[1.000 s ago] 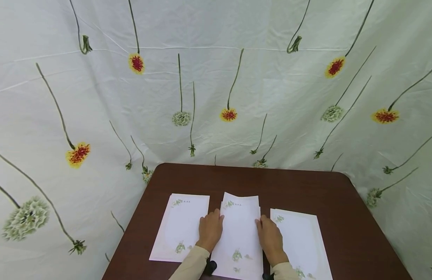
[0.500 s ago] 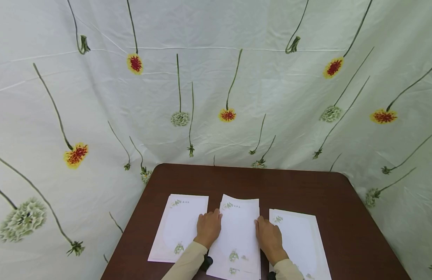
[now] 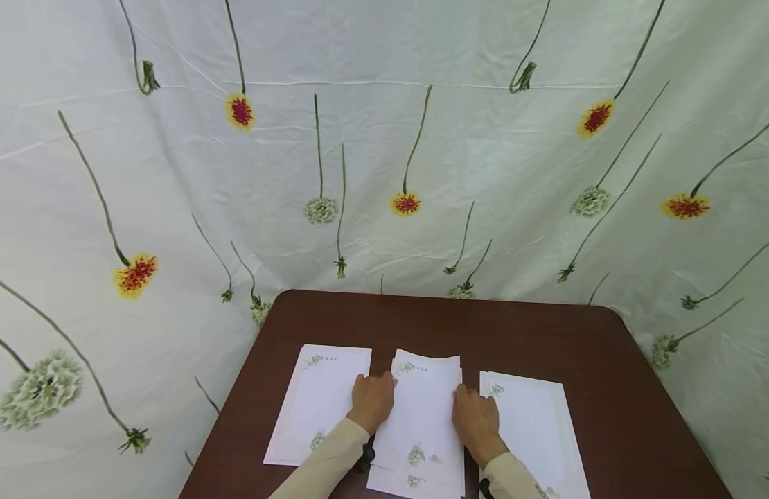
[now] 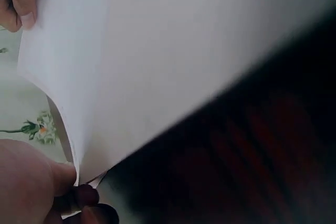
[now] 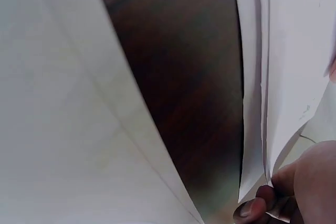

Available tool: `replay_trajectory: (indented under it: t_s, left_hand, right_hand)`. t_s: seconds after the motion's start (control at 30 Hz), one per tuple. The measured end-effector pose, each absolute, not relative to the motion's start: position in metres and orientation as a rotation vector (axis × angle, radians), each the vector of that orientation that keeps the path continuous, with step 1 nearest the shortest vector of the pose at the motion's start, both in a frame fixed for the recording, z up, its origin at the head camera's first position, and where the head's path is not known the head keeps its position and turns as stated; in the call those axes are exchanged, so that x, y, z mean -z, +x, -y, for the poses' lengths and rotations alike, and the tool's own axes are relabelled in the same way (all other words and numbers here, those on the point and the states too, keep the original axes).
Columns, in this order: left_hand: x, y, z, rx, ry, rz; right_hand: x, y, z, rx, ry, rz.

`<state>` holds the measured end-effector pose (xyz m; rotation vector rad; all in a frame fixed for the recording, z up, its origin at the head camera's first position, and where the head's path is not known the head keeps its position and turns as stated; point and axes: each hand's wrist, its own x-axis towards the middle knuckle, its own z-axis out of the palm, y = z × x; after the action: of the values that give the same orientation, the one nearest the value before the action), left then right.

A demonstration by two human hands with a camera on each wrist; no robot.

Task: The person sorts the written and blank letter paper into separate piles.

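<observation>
Several white sheets of letter paper [image 3: 418, 416] with pale green floral prints lie together at the middle, their far edge bowed. My left hand [image 3: 372, 402] pinches their left edge between thumb and fingers, and my right hand [image 3: 476, 419] pinches the right edge. In the left wrist view the paper slants up from the left thumb [image 4: 65, 177], its near side raised off the dark tabletop. Layered sheet edges meet at the right fingertips [image 5: 257, 205] in the right wrist view. Near the bottom, an upper sheet ends short of the one beneath.
A stack of similar sheets [image 3: 322, 395] lies to the left, partly under the left forearm. Another stack [image 3: 531, 423] lies to the right, partly under the right sleeve. The brown table [image 3: 459, 326] meets a flower-print cloth [image 3: 372, 138] behind.
The far edge of the middle sheets has come slightly nearer and flattened a little. A sheet's edge now shows across their near end. Both hands keep their hold with little movement.
</observation>
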<state>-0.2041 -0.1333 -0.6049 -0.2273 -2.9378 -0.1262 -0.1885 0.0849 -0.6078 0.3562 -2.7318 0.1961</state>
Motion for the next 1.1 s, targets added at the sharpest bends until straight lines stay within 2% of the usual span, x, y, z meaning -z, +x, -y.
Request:
replay_trajectory:
  t_s: [0.47, 0.63, 0.9, 1.1]
  left_hand:
    - [0.595, -0.204, 0.137, 0.028, -0.242, 3.056]
    - [0.594, -0.204, 0.139, 0.129, -0.184, 3.091]
    - [0.587, -0.201, 0.153, 0.558, -0.172, 3.018]
    - [0.575, -0.203, 0.172, 0.761, -0.139, 2.940]
  right_hand:
    - [0.606, -0.192, -0.078, -0.006, 0.386, 2.722]
    - [0.603, -0.193, -0.076, -0.157, 0.388, 2.730]
    - [0.585, -0.191, -0.072, -0.358, 0.458, 2.691]
    - [0.567, -0.195, -0.061, -0.709, 0.440, 2.799]
